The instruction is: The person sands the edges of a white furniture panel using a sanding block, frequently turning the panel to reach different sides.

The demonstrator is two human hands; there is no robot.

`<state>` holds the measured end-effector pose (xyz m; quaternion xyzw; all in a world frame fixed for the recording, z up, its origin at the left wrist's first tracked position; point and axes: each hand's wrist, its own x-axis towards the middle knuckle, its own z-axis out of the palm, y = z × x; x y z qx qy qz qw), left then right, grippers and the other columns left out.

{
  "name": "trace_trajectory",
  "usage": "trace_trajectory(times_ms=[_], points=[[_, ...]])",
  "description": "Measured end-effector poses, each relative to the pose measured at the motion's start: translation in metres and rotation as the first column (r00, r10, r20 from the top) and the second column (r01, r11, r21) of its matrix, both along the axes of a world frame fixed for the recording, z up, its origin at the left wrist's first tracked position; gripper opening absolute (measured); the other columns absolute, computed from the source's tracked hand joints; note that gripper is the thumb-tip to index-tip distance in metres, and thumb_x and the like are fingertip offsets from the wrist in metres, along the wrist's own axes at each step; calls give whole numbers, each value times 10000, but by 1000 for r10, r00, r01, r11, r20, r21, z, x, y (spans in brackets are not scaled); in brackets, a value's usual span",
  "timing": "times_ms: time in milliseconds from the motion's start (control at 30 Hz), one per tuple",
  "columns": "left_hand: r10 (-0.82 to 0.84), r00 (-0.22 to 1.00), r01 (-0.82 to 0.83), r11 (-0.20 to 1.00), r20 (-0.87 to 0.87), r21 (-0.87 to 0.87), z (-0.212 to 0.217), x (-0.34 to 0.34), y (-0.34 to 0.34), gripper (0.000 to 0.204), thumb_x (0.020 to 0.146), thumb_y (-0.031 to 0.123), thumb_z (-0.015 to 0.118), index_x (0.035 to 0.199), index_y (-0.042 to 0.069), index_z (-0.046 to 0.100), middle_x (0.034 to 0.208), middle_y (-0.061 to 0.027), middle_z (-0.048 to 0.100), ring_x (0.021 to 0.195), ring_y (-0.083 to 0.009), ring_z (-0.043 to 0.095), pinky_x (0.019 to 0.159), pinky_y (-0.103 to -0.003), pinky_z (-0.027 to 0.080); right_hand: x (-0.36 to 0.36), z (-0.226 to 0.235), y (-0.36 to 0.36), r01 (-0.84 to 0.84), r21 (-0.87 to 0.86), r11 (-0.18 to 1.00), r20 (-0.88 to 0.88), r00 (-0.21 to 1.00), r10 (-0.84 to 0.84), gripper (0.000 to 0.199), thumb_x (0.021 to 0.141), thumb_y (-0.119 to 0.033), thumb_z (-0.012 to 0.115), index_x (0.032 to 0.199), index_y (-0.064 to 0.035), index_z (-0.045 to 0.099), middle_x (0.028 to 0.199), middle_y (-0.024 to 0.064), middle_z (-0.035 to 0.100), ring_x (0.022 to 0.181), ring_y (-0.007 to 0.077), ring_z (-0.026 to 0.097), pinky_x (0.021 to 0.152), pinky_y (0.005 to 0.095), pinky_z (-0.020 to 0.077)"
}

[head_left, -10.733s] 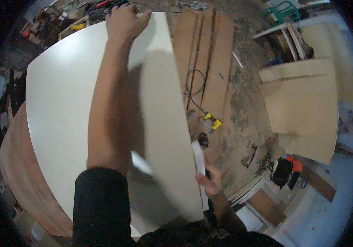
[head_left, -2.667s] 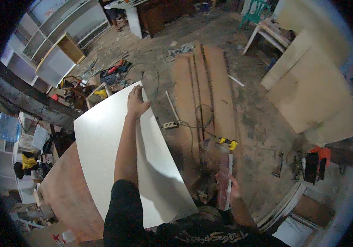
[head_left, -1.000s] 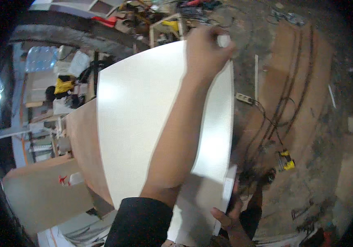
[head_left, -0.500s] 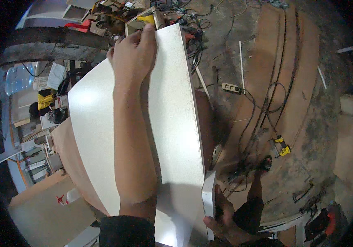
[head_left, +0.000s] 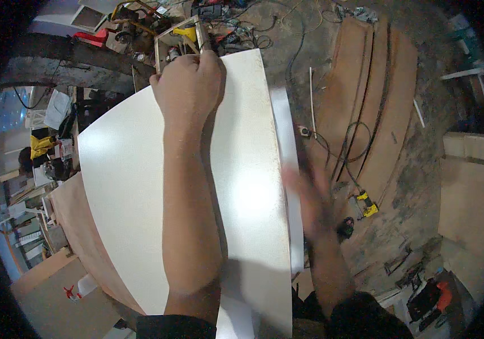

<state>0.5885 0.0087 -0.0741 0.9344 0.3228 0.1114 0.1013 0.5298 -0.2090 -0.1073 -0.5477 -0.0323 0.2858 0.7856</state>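
A large white panel (head_left: 253, 141) with a curved left side and a straight right edge lies under my left forearm. My left hand (head_left: 188, 85) is closed over its far edge, the fingertips hidden beyond it. Along the panel's right edge is a pale white block (head_left: 288, 135), stretched by motion blur. My right hand (head_left: 312, 206) is smeared too, but its fingers appear wrapped on that block. I cannot tell whether the block touches the edge all along.
On the floor at right are a yellow-and-black power tool (head_left: 367, 204) with a cord and long brown sheets (head_left: 360, 96). A wooden box (head_left: 182, 37) holding a yellow tool stands beyond the panel. Tools and scraps crowd the left. Brown boards (head_left: 471, 198) stand far right.
My right hand has moved away from me along the panel's right edge with the white block. My left hand stays on the far edge. The whole view has shifted slightly.
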Motion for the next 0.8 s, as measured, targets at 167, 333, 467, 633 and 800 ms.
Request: trace_trajectory(times_ms=[167, 333, 467, 633, 800], points=[[-68, 990, 72, 997, 127, -27, -12, 11, -12, 515, 929, 352, 423, 810, -25, 753, 836, -249, 714, 882, -424, 679, 1081, -569, 313, 17, 12, -5, 66, -207, 976, -128, 987, -94, 557, 890, -396, 698, 1285, -18, 600, 1052, 90, 662, 976, 201, 623, 894, 373, 487], [-6, 998, 9, 999, 61, -49, -10, 2, -9, 507, 934, 319, 425, 809, -62, 735, 822, -264, 704, 861, -426, 675, 1085, -581, 317, 5, -2, -4, 44, -173, 984, 51, 998, -36, 652, 898, -443, 667, 1361, -3, 540, 1230, 184, 604, 1147, 260, 574, 1011, 417, 436], [-86, 989, 90, 996, 117, -28, 3, 12, -29, 496, 940, 301, 421, 755, -40, 730, 798, -264, 697, 857, -420, 676, 1087, -593, 317, 11, 17, -13, 68, -255, 965, 56, 997, -55, 663, 903, -497, 638, 1320, 14, 572, 1195, 195, 624, 1102, 247, 610, 969, 407, 477], [-37, 994, 41, 999, 107, -35, -7, 12, -14, 510, 941, 326, 412, 819, -47, 738, 850, -278, 703, 879, -439, 676, 1096, -593, 311, 50, 32, 38, 93, -441, 893, 55, 996, -76, 706, 892, -545, 630, 1329, 6, 571, 1120, 160, 639, 1031, 222, 631, 909, 385, 500], [-9, 1000, 10, 999, 20, -49, -13, 8, -8, 562, 944, 438, 449, 900, -29, 759, 926, -281, 714, 1004, -426, 666, 1112, -594, 300, -148, -18, -139, -205, -249, 947, -404, 910, 91, 673, 864, -375, 736, 1393, -18, 521, 1224, 114, 608, 1076, 234, 612, 942, 384, 498]])
